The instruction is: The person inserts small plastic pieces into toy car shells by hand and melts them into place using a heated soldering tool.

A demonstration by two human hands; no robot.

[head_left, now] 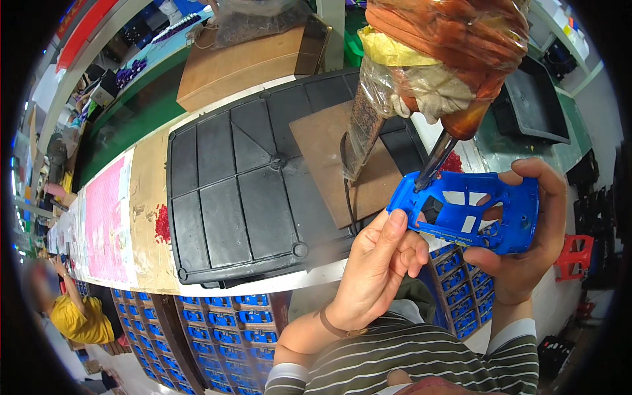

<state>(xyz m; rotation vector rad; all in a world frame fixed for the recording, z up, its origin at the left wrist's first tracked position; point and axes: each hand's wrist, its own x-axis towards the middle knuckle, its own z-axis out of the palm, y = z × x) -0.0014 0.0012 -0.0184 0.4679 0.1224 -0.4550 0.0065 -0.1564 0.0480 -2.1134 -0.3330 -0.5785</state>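
Note:
A blue toy car body shell (515, 209) with cut-out windows is held tilted between my two hands on the right side. My left hand (376, 266) grips its left end, with the thumb along the near edge and the other fingers curled. Around the right end wraps my right hand (534, 260), thumb below and fingers above. From overhead comes a tool with a metal shaft (436, 161) and an amber handle (466, 120), bundled in orange cloth and clear plastic. Its tip meets the shell's left end; the exact contact is too small to tell.
A large ribbed black plastic tray (263, 197) covers much of the bench, with a brown board (316, 141) on it. Racks of blue shells (227, 319) stand below. A black bin (536, 99), a red stool (575, 257) and a co-worker in yellow (85, 320) are around.

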